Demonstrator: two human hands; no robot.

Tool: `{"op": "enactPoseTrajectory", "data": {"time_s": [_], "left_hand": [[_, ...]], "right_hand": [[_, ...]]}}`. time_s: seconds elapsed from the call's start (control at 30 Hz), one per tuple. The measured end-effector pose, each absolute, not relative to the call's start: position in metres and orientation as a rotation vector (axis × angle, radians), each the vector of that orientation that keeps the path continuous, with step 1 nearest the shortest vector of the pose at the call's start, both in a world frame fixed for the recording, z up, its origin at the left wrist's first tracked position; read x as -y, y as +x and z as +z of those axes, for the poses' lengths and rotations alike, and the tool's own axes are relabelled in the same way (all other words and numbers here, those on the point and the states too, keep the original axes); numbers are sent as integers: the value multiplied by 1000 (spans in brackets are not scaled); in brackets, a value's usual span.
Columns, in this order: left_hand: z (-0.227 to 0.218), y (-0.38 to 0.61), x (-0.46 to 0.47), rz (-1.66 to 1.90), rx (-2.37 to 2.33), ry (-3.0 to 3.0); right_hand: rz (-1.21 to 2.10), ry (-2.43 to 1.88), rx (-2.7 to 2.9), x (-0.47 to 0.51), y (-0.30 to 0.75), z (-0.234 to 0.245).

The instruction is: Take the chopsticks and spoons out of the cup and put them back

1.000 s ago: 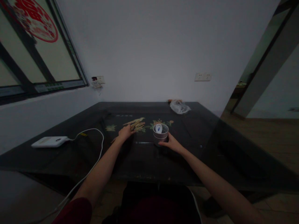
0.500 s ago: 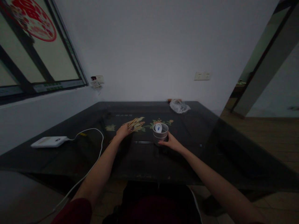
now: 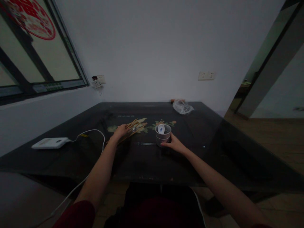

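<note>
My left hand (image 3: 120,132) grips a fanned bundle of thin wooden sticks (image 3: 136,127) just above the dark glass table (image 3: 147,161). The sticks point away from me and to the right. My right hand (image 3: 174,144) is wrapped around the lower side of a clear plastic cup (image 3: 162,134) that stands upright on the table. Inside the cup lies a small white object with a blue mark (image 3: 161,129). A thin dark rod (image 3: 142,143) lies flat on the table between my hands.
A white flat device (image 3: 49,143) with a white cable (image 3: 97,139) lies at the left. A crumpled clear plastic bag (image 3: 182,107) sits at the far edge by the wall. Wall sockets (image 3: 206,75) are behind. A window is at left, a doorway at right.
My left hand has shifted left and lifted slightly with the sticks. My right hand has stayed on the cup, which has not moved.
</note>
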State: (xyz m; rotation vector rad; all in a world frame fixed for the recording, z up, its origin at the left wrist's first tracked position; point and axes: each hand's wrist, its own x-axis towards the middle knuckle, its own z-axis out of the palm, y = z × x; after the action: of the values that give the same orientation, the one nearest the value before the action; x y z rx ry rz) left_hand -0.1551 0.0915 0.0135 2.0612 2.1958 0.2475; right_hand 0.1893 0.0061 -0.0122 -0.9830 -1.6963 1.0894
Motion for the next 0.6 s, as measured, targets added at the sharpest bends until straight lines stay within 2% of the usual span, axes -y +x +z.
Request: {"op": "enactPoseTrajectory", "data": {"time_s": [0.6], "left_hand": [[10,-172,-91,60,-2165,1972]], "right_hand": [[1095,-975,1698,-8,191,-15]]}}
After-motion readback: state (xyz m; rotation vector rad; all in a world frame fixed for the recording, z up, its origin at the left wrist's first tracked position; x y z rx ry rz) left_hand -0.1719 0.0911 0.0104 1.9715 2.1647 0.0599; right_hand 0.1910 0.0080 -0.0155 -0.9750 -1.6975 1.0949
